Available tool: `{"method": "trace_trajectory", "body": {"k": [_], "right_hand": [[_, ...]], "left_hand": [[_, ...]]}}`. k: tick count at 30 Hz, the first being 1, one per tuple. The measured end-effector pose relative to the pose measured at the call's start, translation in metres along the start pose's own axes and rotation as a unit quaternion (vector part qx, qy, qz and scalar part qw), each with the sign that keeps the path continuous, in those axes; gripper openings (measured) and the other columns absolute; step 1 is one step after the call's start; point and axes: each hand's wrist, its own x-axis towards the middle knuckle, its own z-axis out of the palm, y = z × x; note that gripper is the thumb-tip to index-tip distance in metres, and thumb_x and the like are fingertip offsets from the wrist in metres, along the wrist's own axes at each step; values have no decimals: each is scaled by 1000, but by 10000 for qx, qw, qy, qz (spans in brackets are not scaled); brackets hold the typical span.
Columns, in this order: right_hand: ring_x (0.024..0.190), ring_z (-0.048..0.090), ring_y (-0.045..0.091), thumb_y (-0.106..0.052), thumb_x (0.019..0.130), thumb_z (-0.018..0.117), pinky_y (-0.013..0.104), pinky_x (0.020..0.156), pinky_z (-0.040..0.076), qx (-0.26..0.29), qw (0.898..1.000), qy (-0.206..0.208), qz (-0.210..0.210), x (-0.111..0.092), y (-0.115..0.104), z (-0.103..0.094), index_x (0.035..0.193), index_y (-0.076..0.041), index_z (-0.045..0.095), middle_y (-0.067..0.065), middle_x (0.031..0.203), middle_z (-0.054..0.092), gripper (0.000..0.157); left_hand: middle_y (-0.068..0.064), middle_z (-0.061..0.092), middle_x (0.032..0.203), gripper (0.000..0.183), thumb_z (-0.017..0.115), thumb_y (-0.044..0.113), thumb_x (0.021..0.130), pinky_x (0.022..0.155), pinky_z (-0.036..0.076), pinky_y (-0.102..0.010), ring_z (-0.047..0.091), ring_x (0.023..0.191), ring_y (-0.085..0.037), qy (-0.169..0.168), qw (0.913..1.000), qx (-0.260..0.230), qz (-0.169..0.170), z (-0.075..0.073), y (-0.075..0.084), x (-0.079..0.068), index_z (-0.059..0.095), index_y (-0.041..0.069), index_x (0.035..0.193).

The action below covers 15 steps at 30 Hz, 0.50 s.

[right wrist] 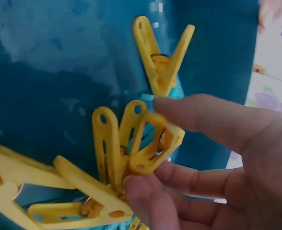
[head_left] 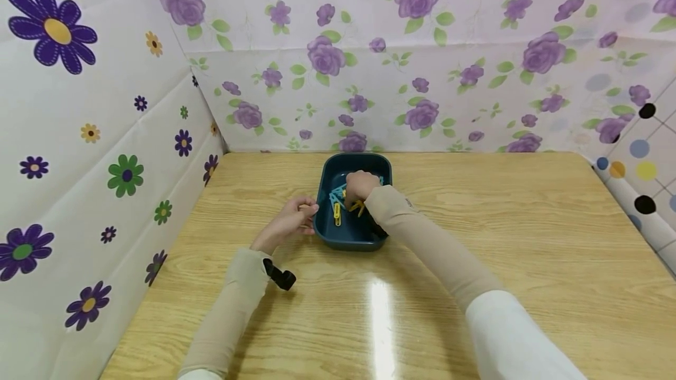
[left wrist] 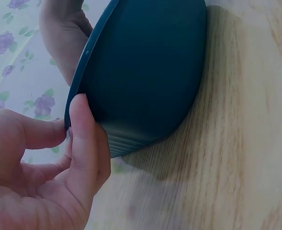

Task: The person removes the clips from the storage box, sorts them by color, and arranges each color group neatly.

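A dark teal plastic bin stands on the wooden table, holding yellow and blue clothespins. My left hand is at its left side; the left wrist view shows the thumb and fingers pinching the bin's rim. Inside the bin, my right hand pinches a yellow clothespin between thumb and fingers. Several more yellow clothespins lie beneath and beside those fingers. One yellow clothespin leans apart near the bin wall. Blue clothespins show partly, covered by the yellow ones and the hand.
The light wooden table reaches out on both sides of the bin. Behind it hangs a sheet with purple roses, and a flowered sheet runs along the left edge. A black wrist strap mount sits on the left wrist.
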Motion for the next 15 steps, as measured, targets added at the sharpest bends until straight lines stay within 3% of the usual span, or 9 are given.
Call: {"method": "trace_trajectory", "body": {"k": [8, 11, 15], "right_hand": [[82, 60, 23, -26, 80, 66, 24, 55, 47, 667, 9968, -445, -50, -6, 7, -12, 109, -10, 51, 7, 96, 54, 36], [70, 59, 19, -25, 80, 65, 23, 51, 46, 845, 9958, -343, -123, -8, 9, -15, 86, -12, 52, 2, 77, 49, 19], [50, 46, 13, -25, 81, 64, 24, 48, 42, 995, 9942, -48, -396, -12, 15, -19, 62, -14, 49, -3, 54, 40, 27]], "left_hand": [[-5, 53, 77, 26, 42, 19, 98, 59, 52, -28, 54, 60, -12, 39, 9999, 34, -153, 3, 2, 2, 41, -3, 111], [-4, 52, 77, 29, 43, 19, 98, 61, 51, -30, 53, 61, -12, 34, 9996, 19, -267, 3, 5, 2, 41, -5, 114], [-5, 50, 76, 29, 42, 17, 98, 64, 52, -33, 52, 61, -13, -35, 9995, 4, -320, 3, 8, -1, 40, -6, 115]]}}
